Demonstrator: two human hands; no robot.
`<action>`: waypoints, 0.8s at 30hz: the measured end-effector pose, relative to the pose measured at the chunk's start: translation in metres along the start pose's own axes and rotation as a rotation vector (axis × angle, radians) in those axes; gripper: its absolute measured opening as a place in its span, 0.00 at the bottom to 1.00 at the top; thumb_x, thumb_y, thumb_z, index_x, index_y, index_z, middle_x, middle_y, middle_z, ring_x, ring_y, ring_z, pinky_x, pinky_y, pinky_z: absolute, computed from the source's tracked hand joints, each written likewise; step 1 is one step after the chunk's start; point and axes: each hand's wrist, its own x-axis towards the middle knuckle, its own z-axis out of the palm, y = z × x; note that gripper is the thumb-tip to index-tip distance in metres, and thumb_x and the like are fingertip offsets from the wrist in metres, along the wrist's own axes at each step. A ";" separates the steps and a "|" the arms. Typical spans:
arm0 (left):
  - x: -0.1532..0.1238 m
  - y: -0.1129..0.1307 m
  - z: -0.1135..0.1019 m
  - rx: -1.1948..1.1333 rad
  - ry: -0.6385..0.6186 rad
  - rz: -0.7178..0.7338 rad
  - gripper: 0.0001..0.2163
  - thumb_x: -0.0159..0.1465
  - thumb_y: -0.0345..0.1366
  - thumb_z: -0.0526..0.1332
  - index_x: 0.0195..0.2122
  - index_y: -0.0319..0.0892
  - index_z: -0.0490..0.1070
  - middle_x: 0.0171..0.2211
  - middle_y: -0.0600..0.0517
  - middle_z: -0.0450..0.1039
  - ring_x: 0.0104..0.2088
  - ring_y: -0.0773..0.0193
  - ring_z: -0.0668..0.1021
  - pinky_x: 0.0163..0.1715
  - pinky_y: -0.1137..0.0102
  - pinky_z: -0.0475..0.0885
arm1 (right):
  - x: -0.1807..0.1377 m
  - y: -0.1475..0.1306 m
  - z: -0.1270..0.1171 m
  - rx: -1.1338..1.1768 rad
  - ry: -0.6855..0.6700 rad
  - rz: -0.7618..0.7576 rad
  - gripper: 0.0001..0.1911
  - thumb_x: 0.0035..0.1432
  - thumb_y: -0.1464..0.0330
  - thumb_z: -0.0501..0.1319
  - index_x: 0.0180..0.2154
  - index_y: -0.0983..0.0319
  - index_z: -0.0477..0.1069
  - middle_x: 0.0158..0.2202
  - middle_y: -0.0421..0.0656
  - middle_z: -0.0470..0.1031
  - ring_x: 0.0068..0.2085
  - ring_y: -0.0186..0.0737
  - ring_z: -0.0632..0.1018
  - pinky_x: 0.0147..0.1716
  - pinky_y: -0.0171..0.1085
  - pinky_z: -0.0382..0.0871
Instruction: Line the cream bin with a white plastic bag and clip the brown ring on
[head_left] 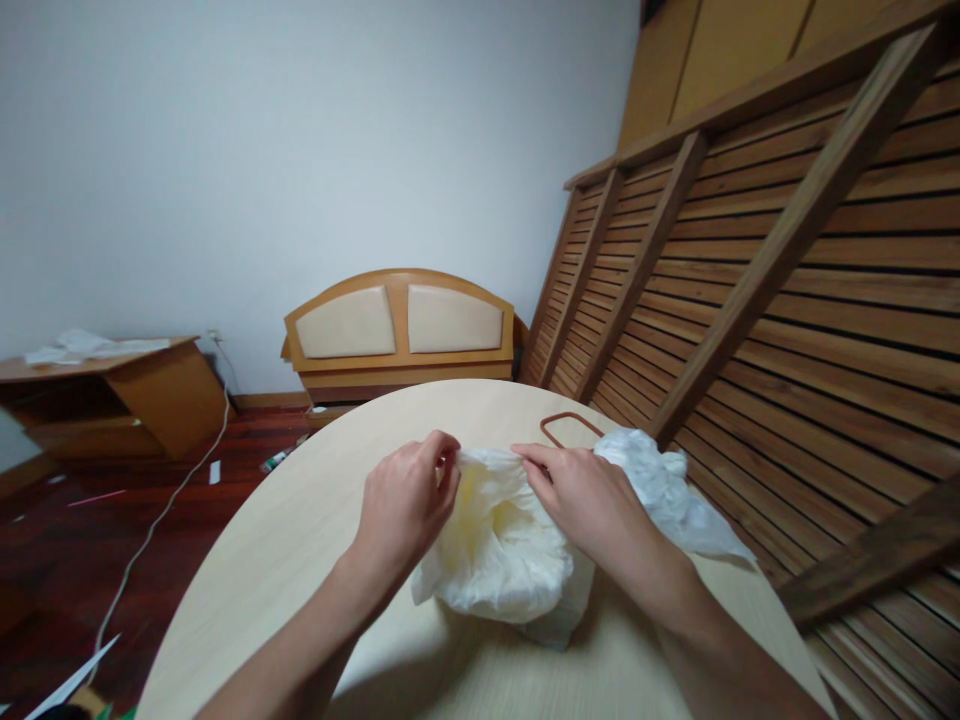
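Observation:
A thin white plastic bag [510,575] is spread over a container on the round table [292,560], its mouth open towards me. Yellowish colour shows inside, and the bag's edge hangs in folds over the near side. My left hand [409,495] pinches the far rim at its left, thumb against fingers. At the right of the same rim, my right hand [589,495] grips the plastic between thumb and fingertips. The stretch of rim between both hands is pulled fairly straight. Most of the container is hidden under the plastic.
Behind my right hand lie a brown rounded frame [553,420] and a crumpled white plastic bag [660,490]. A slatted wooden panel [720,300] leans close on the right. Beyond the table stands a headboard [401,310]; a low cabinet [161,390] and a cable [161,515] are left.

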 end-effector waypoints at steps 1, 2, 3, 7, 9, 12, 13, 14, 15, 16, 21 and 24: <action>-0.001 0.000 0.001 -0.006 0.020 0.018 0.07 0.65 0.31 0.59 0.44 0.44 0.73 0.37 0.51 0.80 0.35 0.58 0.80 0.34 0.67 0.71 | 0.000 0.000 0.000 -0.005 0.003 0.000 0.15 0.67 0.67 0.57 0.50 0.49 0.78 0.39 0.42 0.85 0.39 0.49 0.85 0.31 0.38 0.74; -0.001 0.001 0.002 -0.022 0.041 0.059 0.08 0.66 0.31 0.59 0.45 0.44 0.73 0.38 0.50 0.80 0.37 0.57 0.80 0.36 0.66 0.72 | 0.000 -0.001 0.000 -0.010 0.004 0.000 0.15 0.67 0.67 0.57 0.50 0.49 0.78 0.39 0.42 0.85 0.39 0.49 0.85 0.31 0.38 0.74; -0.001 0.002 0.004 -0.039 0.061 0.114 0.09 0.66 0.32 0.60 0.47 0.45 0.72 0.40 0.50 0.80 0.40 0.57 0.80 0.39 0.65 0.73 | 0.000 -0.001 0.000 -0.013 0.006 0.000 0.15 0.67 0.67 0.57 0.50 0.50 0.78 0.39 0.42 0.85 0.38 0.49 0.85 0.31 0.38 0.74; 0.001 0.002 0.010 -0.042 0.048 0.256 0.09 0.67 0.37 0.62 0.48 0.47 0.74 0.43 0.50 0.80 0.43 0.56 0.79 0.45 0.63 0.73 | 0.000 -0.003 0.000 0.005 0.011 -0.020 0.15 0.67 0.67 0.57 0.51 0.50 0.78 0.41 0.42 0.85 0.39 0.49 0.85 0.32 0.40 0.75; 0.003 0.000 0.011 -0.003 0.003 0.216 0.06 0.67 0.35 0.61 0.44 0.47 0.77 0.40 0.51 0.80 0.40 0.57 0.80 0.41 0.65 0.73 | 0.000 -0.003 0.001 0.022 0.014 -0.037 0.15 0.67 0.67 0.57 0.51 0.50 0.78 0.42 0.42 0.85 0.40 0.49 0.85 0.33 0.40 0.76; 0.006 -0.003 0.011 0.040 -0.072 0.143 0.08 0.66 0.29 0.61 0.42 0.47 0.78 0.40 0.51 0.80 0.40 0.57 0.81 0.39 0.66 0.73 | 0.001 -0.001 0.002 0.033 0.011 -0.049 0.15 0.67 0.68 0.57 0.51 0.51 0.78 0.42 0.43 0.85 0.40 0.49 0.85 0.33 0.40 0.76; 0.006 -0.004 0.010 0.048 -0.093 0.128 0.10 0.65 0.27 0.60 0.43 0.47 0.78 0.40 0.51 0.80 0.41 0.56 0.81 0.39 0.66 0.73 | 0.001 -0.001 0.002 0.036 0.009 -0.050 0.15 0.67 0.68 0.58 0.51 0.52 0.78 0.42 0.43 0.85 0.40 0.48 0.85 0.34 0.39 0.76; 0.006 -0.005 0.010 0.055 -0.112 0.119 0.13 0.63 0.25 0.60 0.44 0.47 0.77 0.41 0.51 0.80 0.42 0.56 0.81 0.40 0.66 0.73 | 0.001 -0.001 0.002 0.042 0.008 -0.053 0.16 0.67 0.69 0.58 0.52 0.53 0.77 0.42 0.43 0.85 0.39 0.48 0.85 0.34 0.39 0.76; 0.006 -0.005 0.009 0.059 -0.129 0.117 0.15 0.62 0.23 0.59 0.45 0.47 0.77 0.42 0.51 0.80 0.43 0.56 0.80 0.41 0.66 0.73 | 0.001 0.000 0.002 0.053 0.009 -0.057 0.16 0.66 0.70 0.58 0.52 0.53 0.77 0.42 0.43 0.84 0.40 0.48 0.85 0.34 0.39 0.76; 0.005 -0.005 0.008 0.058 -0.143 0.118 0.17 0.61 0.22 0.58 0.46 0.47 0.76 0.43 0.51 0.80 0.44 0.56 0.80 0.42 0.66 0.73 | 0.001 0.000 0.002 0.068 0.011 -0.065 0.16 0.66 0.70 0.58 0.52 0.53 0.77 0.43 0.43 0.84 0.40 0.47 0.85 0.35 0.39 0.76; 0.003 -0.002 0.002 0.015 -0.180 0.143 0.20 0.61 0.26 0.62 0.54 0.45 0.71 0.49 0.48 0.78 0.48 0.54 0.78 0.47 0.62 0.73 | 0.001 -0.002 0.004 0.121 0.025 -0.091 0.18 0.65 0.74 0.58 0.52 0.54 0.77 0.46 0.43 0.84 0.44 0.47 0.84 0.40 0.40 0.76; 0.004 -0.002 0.002 -0.006 -0.155 0.145 0.16 0.63 0.35 0.65 0.52 0.45 0.71 0.48 0.48 0.78 0.48 0.53 0.78 0.46 0.62 0.73 | 0.002 -0.003 0.006 0.142 0.035 -0.103 0.18 0.65 0.75 0.57 0.51 0.56 0.77 0.47 0.43 0.83 0.45 0.46 0.83 0.42 0.40 0.76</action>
